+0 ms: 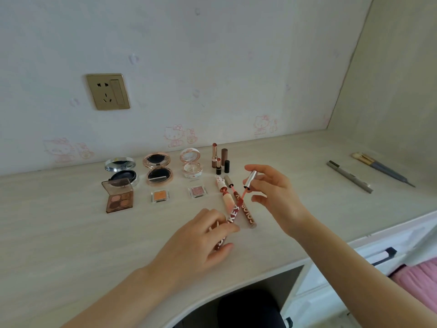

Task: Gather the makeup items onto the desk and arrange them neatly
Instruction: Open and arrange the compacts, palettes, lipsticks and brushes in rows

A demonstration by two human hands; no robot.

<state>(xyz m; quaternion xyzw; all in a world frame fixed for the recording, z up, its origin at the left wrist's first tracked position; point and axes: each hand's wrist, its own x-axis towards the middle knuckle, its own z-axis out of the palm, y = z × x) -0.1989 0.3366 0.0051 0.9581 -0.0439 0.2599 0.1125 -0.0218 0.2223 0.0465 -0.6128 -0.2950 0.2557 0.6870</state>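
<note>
My left hand (203,240) grips a dark red lip gloss tube (230,217) tilted above the desk (71,233). My right hand (272,190) pinches its silver cap (250,179), and the pink wand tip sits just at the tube's mouth. Beside the tube lie a second gloss tube (247,213) and a cream-coloured gloss (224,195). Behind them stand two open lipsticks with their caps (218,159). To the left are three open compacts (159,169), a brown eyeshadow palette (119,196), an orange single shadow (160,196) and a pink single shadow (197,191).
A grey pencil (348,176) and a makeup brush (380,168) lie at the far right of the desk. A gold wall socket (108,91) is above the compacts. White drawers (378,252) and pink fabric (418,280) are at the lower right, beyond the curved desk edge.
</note>
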